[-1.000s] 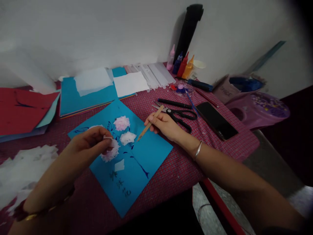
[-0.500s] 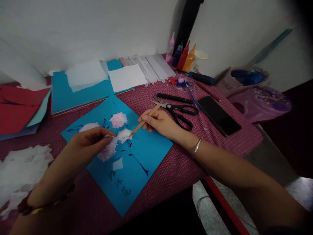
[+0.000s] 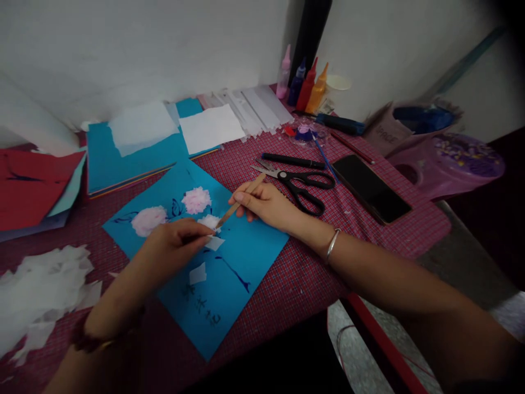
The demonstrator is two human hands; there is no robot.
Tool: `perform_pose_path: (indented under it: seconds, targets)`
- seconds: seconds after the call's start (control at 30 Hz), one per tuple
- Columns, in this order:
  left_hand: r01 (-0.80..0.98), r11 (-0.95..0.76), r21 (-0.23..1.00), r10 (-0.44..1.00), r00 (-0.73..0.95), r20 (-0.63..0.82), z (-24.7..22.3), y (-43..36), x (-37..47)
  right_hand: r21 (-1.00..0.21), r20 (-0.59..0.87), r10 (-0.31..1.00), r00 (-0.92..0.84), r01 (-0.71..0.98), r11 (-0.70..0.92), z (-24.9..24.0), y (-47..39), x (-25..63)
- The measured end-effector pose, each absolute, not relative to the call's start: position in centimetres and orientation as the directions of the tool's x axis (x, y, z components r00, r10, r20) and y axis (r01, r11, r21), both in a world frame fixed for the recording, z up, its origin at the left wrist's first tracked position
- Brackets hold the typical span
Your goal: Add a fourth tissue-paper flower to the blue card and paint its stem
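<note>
A sheet of blue paper [image 3: 254, 257] lies askew on the table, with painted dark-blue stems and dark written characters. Ruffled pink paper flowers [image 3: 148, 220] stand out from its surface, and a smaller whitish flower [image 3: 209, 221] is near its middle. My right hand [image 3: 262, 202] pinches a flat wooden stick [image 3: 249, 189], its lower tip touching the whitish flower. My left hand [image 3: 184, 238] has thumb and fingertips closed on a small white paper piece [image 3: 215, 243] just below that flower. Another white scrap [image 3: 198, 273] rests on the sheet.
Scissors [image 3: 301, 178], a black pen [image 3: 293, 160] and a phone [image 3: 371, 187] lie to the right. Paint bottles [image 3: 305, 90] stand at the back. A heap of white paper pieces [image 3: 45, 290] is at left, stacked blue paper [image 3: 135, 169] behind. A pink stool [image 3: 447, 167] stands beyond the right edge.
My left hand has moved right, toward the whitish flower, with a white paper piece now showing at its fingertips. The pink flower at left is uncovered. My right hand has barely moved.
</note>
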State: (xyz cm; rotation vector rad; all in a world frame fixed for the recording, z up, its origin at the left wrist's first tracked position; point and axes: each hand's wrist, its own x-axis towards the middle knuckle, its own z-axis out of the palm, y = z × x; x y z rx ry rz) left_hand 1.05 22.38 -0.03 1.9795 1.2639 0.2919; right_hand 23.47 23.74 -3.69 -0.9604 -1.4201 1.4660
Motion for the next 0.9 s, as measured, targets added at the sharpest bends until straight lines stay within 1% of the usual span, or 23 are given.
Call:
perform_pose_path:
  seconds: [0.13, 0.2, 0.4, 0.47, 0.6, 0.67, 0.73, 0.8, 0.87, 0.9]
  targets:
    - [0.775, -0.258, 0.577, 0.897, 0.414, -0.155, -0.8, 22.4, 1.5, -0.997, 0.022, 0.946, -0.324, -0.071, -0.002, -3.6, 23.7, 23.5]
    - [0.799, -0.265, 0.539, 0.909, 0.394, -0.138, -0.7, 22.4, 1.6, -0.997, 0.007, 0.952, -0.305, -0.08, -0.019, -3.6, 23.7, 23.5]
    - [0.797, -0.266, 0.542, 0.906, 0.399, -0.142, -0.6, 22.4, 1.6, -0.983, -0.045, 0.987, -0.155, -0.167, -0.071, -3.5, 23.5, 23.6]
    - [0.798, -0.272, 0.537, 0.905, 0.402, -0.138, -0.8, 22.4, 1.6, -0.98, -0.036, 0.985, -0.166, -0.186, -0.067, -3.5, 23.3, 23.6]
    - [0.791, -0.277, 0.546, 0.909, 0.4, -0.119, -1.2, 22.3, 1.5, -0.987, 0.062, 0.953, -0.295, -0.159, 0.015, -3.6, 22.9, 23.4]
    - [0.788, -0.282, 0.547, 0.909, 0.402, -0.112, -1.0, 22.4, 1.4, -0.989, 0.101, 0.939, -0.328, -0.138, 0.058, -3.7, 22.7, 23.2]
    - [0.786, -0.31, 0.535, 0.91, 0.409, -0.073, -0.4, 22.4, 1.1, -0.99, 0.124, 0.933, -0.337, -0.109, 0.092, -3.8, 22.5, 23.1]
    - [0.799, -0.362, 0.481, 0.916, 0.401, 0.023, 0.4, 22.0, 0.9, -0.99, 0.14, 0.931, -0.337, -0.066, 0.125, -3.8, 22.3, 23.0]
    - [0.819, -0.422, 0.389, 0.905, 0.406, 0.128, 1.3, 20.8, 0.8, -0.983, 0.175, 0.928, -0.329, -0.004, 0.184, -3.6, 22.0, 23.0]
    - [0.822, -0.455, 0.343, 0.89, 0.428, 0.154, 1.5, 19.9, 0.9, -0.972, 0.213, 0.919, -0.332, 0.028, 0.235, -3.5, 21.9, 23.1]
